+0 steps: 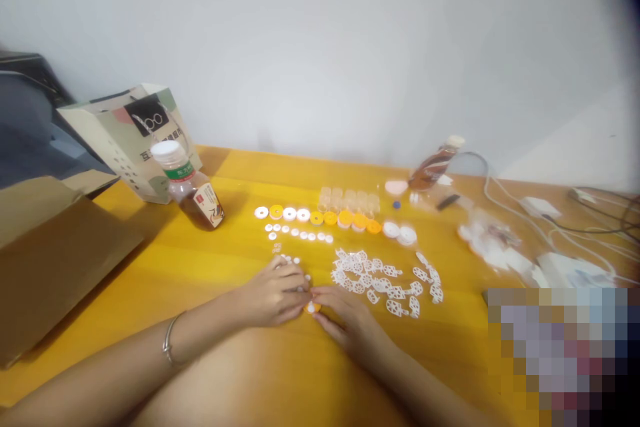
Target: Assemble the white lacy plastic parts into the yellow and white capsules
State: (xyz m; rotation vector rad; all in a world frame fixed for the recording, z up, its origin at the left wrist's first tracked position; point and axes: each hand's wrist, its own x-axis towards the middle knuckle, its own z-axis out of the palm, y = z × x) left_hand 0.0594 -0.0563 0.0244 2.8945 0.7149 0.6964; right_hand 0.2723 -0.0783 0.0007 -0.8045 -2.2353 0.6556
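Fingertips of both hands meet over one small piece, orange with a white centre (313,307), at the near middle of the yellow bench (210,267). The left hand (273,293) curls its fingers inward, pinching at the piece from the left; the right hand (350,320) lies lower, fingers bent, touching the same piece from the right. Whether either hand fully grips it I cannot tell, as the fingers hide most of it. One thin bangle (170,343) circles the left wrist.

Just beyond the hands lies a scatter of white perforated plastic cutouts (385,280), too many and too overlapped to count. Farther back runs a row of discs (320,217): roughly four white ones and five orange ones, then two larger white caps (400,233) at the right end. Below that row sits a line of about nine tiny white rings (300,235). Behind the discs stand about five small clear cups (350,200).

Two bottles are in view: one capped bottle of brown liquid with a green label (187,187) at the left, its writing too blurred to read, and one tilted bottle (435,163) at the back right. One paper bag (133,137) carries a black patch with looping white letters, not legible. One brown cardboard box (55,260) sits far left; white cables (525,213) trail at the right.
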